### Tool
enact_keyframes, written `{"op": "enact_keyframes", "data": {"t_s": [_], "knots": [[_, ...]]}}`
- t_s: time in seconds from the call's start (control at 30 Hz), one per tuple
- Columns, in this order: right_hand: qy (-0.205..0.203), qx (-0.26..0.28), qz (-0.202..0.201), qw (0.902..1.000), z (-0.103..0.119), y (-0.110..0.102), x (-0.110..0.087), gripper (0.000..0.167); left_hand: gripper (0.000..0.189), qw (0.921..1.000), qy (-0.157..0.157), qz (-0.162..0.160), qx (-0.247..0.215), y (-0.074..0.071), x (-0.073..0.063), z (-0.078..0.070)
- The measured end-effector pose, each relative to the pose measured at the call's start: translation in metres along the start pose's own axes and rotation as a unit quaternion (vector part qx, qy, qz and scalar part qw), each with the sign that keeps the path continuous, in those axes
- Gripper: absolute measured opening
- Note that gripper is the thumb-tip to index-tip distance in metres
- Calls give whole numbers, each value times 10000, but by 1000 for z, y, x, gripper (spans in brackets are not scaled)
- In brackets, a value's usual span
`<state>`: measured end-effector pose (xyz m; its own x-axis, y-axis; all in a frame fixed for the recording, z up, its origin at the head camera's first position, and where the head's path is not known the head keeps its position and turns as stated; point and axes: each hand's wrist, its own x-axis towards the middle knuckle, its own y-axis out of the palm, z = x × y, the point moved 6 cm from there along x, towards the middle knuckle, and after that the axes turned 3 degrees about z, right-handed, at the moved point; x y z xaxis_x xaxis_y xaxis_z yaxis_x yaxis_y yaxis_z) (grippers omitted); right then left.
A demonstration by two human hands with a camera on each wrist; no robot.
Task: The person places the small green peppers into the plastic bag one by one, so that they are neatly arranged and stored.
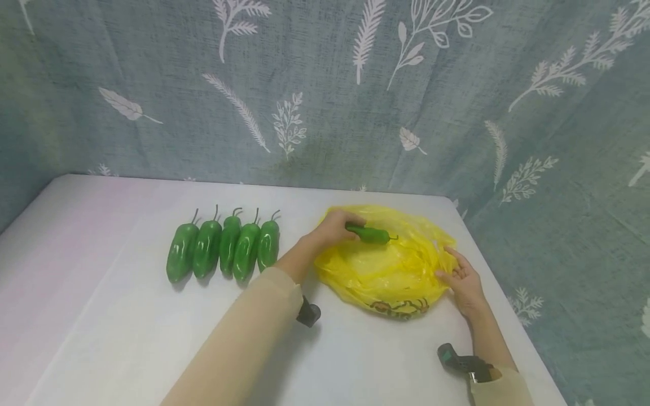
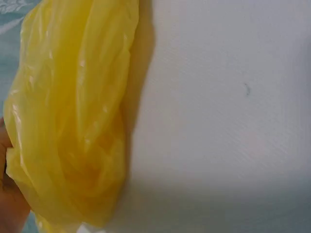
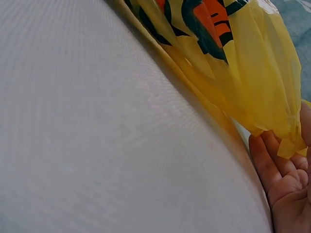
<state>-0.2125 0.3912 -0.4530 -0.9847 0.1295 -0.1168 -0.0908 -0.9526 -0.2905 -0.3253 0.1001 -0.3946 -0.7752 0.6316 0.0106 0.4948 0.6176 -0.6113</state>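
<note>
Over the yellow plastic bag (image 1: 370, 273), my left hand (image 1: 339, 226) grips a green pepper (image 1: 376, 235) by its tip end, its stem pointing right. My right hand (image 1: 464, 285) pinches the bag's right edge between thumb and fingers. In the right wrist view, the right hand (image 3: 286, 182) shows under the gathered plastic, beside dark and orange print on the bag (image 3: 262, 73). The left wrist view has the crumpled bag (image 2: 73, 107) on its left side; the held pepper is out of that view.
Several green peppers (image 1: 247, 248) lie side by side in a row on the white table (image 1: 127, 327), left of the bag, stems toward the back. A patterned grey-green curtain (image 1: 315, 84) hangs behind the table and along its right side.
</note>
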Motion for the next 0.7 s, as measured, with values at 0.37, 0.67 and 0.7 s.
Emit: {"op": "enact_keyframes", "data": {"t_s": [0.37, 0.67, 0.7], "knots": [[27, -36, 50, 10000, 2, -1, 2, 77, 41, 9997, -32, -218, -122, 6, 1, 20], [-113, 404, 50, 9991, 1, 0, 1, 77, 43, 9986, -176, -475, -178, 8, -2, 19], [-122, 404, 47, 9991, 1, -1, 1, 77, 43, 9985, -181, -476, -186, 8, -2, 18]]}}
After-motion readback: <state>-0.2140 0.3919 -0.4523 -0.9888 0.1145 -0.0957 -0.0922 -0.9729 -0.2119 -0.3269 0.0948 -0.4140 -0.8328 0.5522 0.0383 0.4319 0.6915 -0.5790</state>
